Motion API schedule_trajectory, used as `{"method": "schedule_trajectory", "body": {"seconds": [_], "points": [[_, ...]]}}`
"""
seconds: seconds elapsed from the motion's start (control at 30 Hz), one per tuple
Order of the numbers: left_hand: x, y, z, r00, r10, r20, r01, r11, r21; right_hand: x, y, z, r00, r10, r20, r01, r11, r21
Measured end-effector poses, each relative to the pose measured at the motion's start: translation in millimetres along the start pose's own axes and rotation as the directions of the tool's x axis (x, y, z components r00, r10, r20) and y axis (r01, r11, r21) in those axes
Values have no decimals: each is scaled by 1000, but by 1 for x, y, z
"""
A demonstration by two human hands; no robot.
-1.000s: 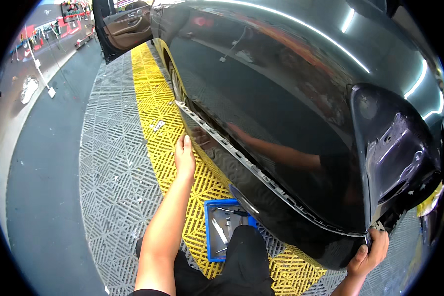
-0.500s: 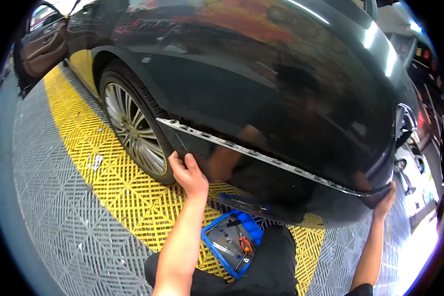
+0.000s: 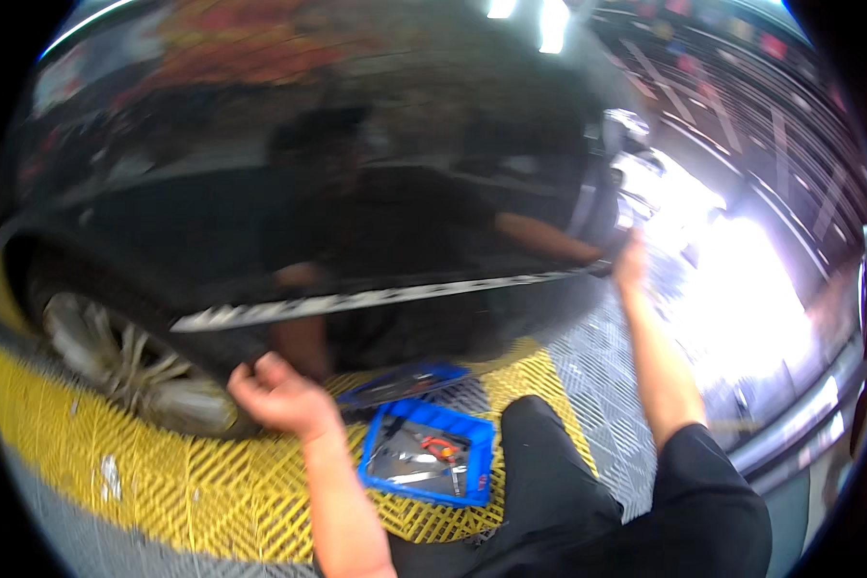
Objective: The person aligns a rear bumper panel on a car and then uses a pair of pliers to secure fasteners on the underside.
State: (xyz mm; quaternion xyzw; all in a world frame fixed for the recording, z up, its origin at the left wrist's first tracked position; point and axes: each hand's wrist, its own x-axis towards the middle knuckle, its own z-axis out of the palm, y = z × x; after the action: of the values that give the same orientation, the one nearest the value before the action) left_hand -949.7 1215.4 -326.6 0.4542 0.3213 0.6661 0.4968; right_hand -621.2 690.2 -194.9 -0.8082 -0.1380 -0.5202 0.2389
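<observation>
Left hand: here it is, the left hand [image 3: 284,395] at the lower left end of the bumper panel, fingers curled, palm partly turned up; whether it truly grips the edge, I cannot tell.
Right hand: over on the far right, the right hand [image 3: 631,262] is up at the other end of the panel, blurred against the glare; its hold, too, I cannot tell.
Bumper panel: the dark, glossy bumper panel [image 3: 405,332] stretches between the two hands, low on the car body [image 3: 424,217], its surface throwing back reflections.
Pale strip: right along the panel's top edge runs a pale strip [image 3: 385,297], notched, broad at the left, thinning toward the right.
Wheel: off to the left of the left hand, a spoked wheel [image 3: 140,371] sits under the arch.
Tray: on the near side, between the left forearm and a dark trouser leg [image 3: 539,448], a blue tray [image 3: 481,472] holds tools, red-orange-handled pliers [image 3: 440,447] among them.
Floor: yellow grid tiles [image 3: 212,501] around the tray, grey tiles [image 3: 597,385] to the right.
</observation>
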Motion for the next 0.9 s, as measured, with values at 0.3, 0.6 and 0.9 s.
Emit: {"method": "schedule_trajectory", "body": {"seconds": [0.3, 0.6, 0.9], "points": [[3, -41, -13, 993, -113, 19, 111, 989, 95, 2, -102, -28, 988, 150, -49, -140, 977, 159], [19, -81, -30, 996, 55, 71, -71, 963, 261, 2, -131, -42, 996, 72, -53, -54, 958, 282], [54, -115, -38, 950, 302, 77, -311, 895, 320, 18, -133, -45, 985, 21, -169, 38, 940, 339]]}}
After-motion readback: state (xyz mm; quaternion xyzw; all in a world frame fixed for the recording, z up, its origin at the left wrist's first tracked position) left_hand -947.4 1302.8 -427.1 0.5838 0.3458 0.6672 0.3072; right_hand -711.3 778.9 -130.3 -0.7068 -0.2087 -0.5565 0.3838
